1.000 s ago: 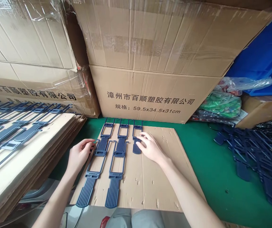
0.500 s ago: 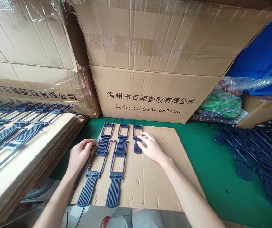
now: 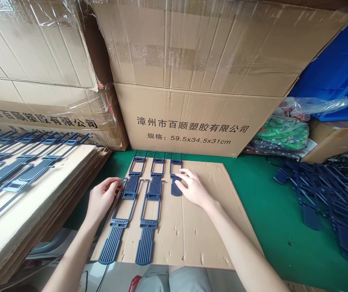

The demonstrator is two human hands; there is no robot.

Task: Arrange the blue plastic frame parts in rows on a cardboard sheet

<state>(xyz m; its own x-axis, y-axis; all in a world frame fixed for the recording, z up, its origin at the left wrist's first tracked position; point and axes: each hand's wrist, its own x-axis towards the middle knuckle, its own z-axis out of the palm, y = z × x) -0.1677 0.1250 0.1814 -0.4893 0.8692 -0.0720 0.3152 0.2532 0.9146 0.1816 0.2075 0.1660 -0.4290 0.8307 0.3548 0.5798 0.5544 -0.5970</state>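
Navy plastic pieces with a ribbed paddle and a thin U-shaped frame lie on a flat cardboard sheet [image 3: 201, 239]. Two lower pieces, the left piece [image 3: 112, 245] and the middle piece [image 3: 145, 245], overlap the paddles of the ones behind. At the sheet's left edge, my left hand [image 3: 102, 198] is closed in a pinch beside the hooked frame end of the lower left piece; its fingertips are partly hidden. With fingers apart, my right hand [image 3: 193, 188] touches the right edge of a third back-row piece [image 3: 176, 187].
A loose heap of navy pieces [image 3: 316, 202] lies on the green tabletop [image 3: 280, 239] at right. Stacked cardboard sheets [image 3: 49, 198] carry more pieces at left. Large cartons [image 3: 192, 109] stand behind, with bagged green parts [image 3: 286, 132] and a blue bin [image 3: 338, 73] at right.
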